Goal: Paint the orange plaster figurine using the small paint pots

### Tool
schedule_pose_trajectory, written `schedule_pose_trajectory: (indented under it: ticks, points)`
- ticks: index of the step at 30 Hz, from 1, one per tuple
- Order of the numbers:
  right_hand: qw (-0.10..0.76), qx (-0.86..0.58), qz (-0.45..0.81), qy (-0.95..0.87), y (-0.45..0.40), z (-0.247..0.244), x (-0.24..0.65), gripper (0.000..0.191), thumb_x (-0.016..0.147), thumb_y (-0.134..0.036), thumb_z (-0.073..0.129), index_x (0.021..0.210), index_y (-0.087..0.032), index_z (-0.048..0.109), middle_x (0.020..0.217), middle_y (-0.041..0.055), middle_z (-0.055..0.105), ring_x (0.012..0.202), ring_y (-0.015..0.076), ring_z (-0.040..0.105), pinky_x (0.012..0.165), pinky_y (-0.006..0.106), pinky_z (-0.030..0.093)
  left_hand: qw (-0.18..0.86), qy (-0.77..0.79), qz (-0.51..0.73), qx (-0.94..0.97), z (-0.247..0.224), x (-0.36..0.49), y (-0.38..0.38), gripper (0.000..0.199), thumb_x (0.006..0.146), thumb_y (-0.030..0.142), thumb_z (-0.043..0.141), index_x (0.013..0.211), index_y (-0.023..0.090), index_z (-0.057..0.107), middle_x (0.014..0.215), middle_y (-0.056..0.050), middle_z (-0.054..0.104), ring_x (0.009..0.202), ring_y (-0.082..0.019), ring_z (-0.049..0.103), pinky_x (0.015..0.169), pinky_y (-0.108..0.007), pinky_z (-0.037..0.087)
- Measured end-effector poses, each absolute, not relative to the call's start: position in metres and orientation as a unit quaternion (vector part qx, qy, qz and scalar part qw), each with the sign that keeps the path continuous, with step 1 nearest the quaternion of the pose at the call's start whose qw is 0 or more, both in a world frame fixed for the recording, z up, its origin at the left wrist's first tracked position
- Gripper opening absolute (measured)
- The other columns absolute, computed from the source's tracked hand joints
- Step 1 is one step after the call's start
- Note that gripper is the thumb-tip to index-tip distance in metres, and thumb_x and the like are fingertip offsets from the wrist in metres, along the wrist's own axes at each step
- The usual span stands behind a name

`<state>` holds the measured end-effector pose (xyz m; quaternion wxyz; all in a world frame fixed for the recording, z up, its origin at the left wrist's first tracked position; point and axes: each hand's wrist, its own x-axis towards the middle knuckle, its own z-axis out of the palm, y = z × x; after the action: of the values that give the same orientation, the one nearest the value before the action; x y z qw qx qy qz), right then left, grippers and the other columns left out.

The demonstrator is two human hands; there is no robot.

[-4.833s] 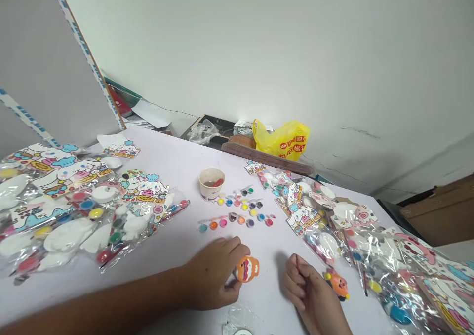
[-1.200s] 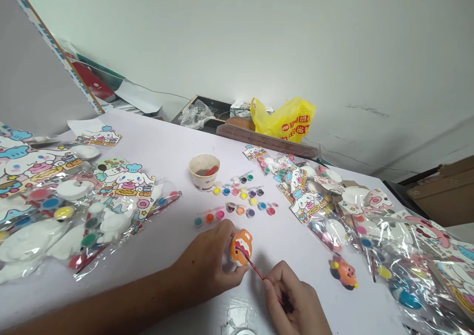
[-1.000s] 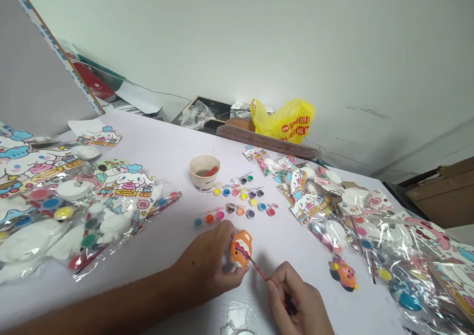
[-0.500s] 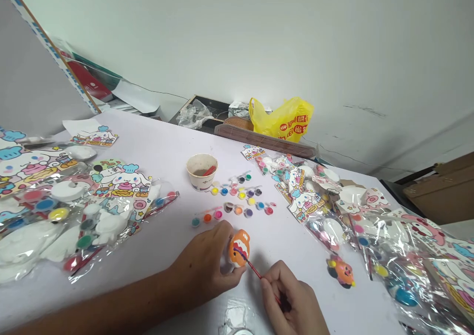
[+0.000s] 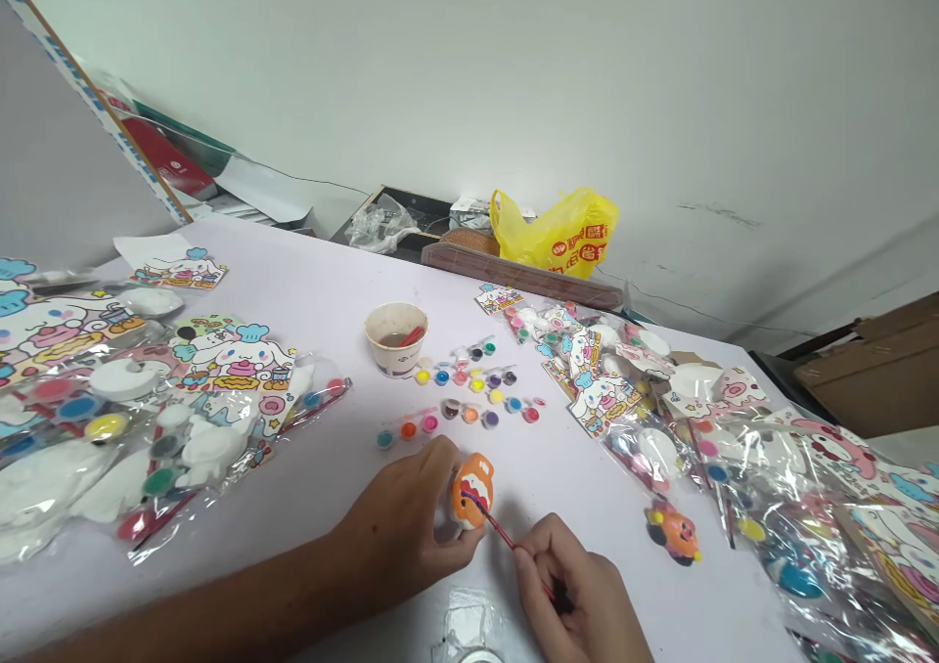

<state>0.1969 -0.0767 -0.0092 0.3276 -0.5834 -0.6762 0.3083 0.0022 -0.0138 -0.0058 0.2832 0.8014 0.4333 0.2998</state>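
Between the thumb and fingers of my left hand [image 5: 411, 516] is a small orange figurine [image 5: 469, 472] with white, red and purple painted patches. My right hand [image 5: 579, 585] pinches a thin red paintbrush [image 5: 503, 533], its tip touching the figurine's lower right side by the purple line. Beyond my hands lie several small paint pots [image 5: 469, 415] in different colours, in short strips. Behind them stands a paper cup [image 5: 396, 338] with murky water and red sticks in it.
Clear bags of white figurines and paints lie at the left [image 5: 183, 438] and right [image 5: 763, 448]. A painted orange figurine [image 5: 673, 533] rests right of my right hand. A yellow plastic bag [image 5: 554, 233] sits at the back; a clear tape-like item [image 5: 469, 634] is at the front edge.
The whole view has shifted slightly. Both hands keep their hold, and the brush tip stays against the figurine with hardly any visible movement.
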Motion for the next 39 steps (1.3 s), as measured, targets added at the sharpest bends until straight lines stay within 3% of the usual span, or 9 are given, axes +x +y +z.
schedule_pose_trajectory:
  ticks: [9, 20, 39]
  points:
    - [0.328, -0.58, 0.303, -0.681, -0.0764, -0.0081, 0.1971, 0.035, 0.097, -0.045, 0.042, 0.07, -0.023, 0.045, 0.049, -0.0093, 0.029, 0.04, 0.0082, 0.028, 0.041, 0.022, 0.023, 0.27, 0.428, 0.304, 0.807, -0.0073, 0.0021, -0.0143, 0.023, 0.074, 0.017, 0.055, 0.084, 0.024, 0.035, 0.074, 0.005, 0.045, 0.057, -0.013, 0.042, 0.054, -0.026, 0.031]
    - [0.336, -0.577, 0.285, -0.687, -0.0768, -0.0037, 0.2004, 0.025, 0.094, -0.031, 0.045, 0.07, -0.023, 0.044, 0.05, -0.01, 0.027, 0.04, 0.0082, 0.027, 0.043, 0.023, 0.022, 0.279, 0.437, 0.298, 0.802, -0.0084, 0.0016, -0.0145, 0.026, 0.075, 0.018, 0.056, 0.086, 0.024, 0.033, 0.075, 0.005, 0.046, 0.056, -0.013, 0.042, 0.053, -0.025, 0.03]
    - [0.32, -0.57, 0.282, -0.702, -0.0726, -0.0026, 0.2049, 0.025, 0.095, -0.03, 0.045, 0.071, -0.022, 0.049, 0.053, -0.0092, 0.024, 0.042, 0.0083, 0.026, 0.042, 0.023, 0.021, 0.269, 0.424, 0.301, 0.811, -0.0088, 0.0011, -0.0144, 0.02, 0.078, 0.02, 0.054, 0.088, 0.024, 0.037, 0.079, 0.004, 0.048, 0.06, -0.014, 0.046, 0.055, -0.026, 0.032]
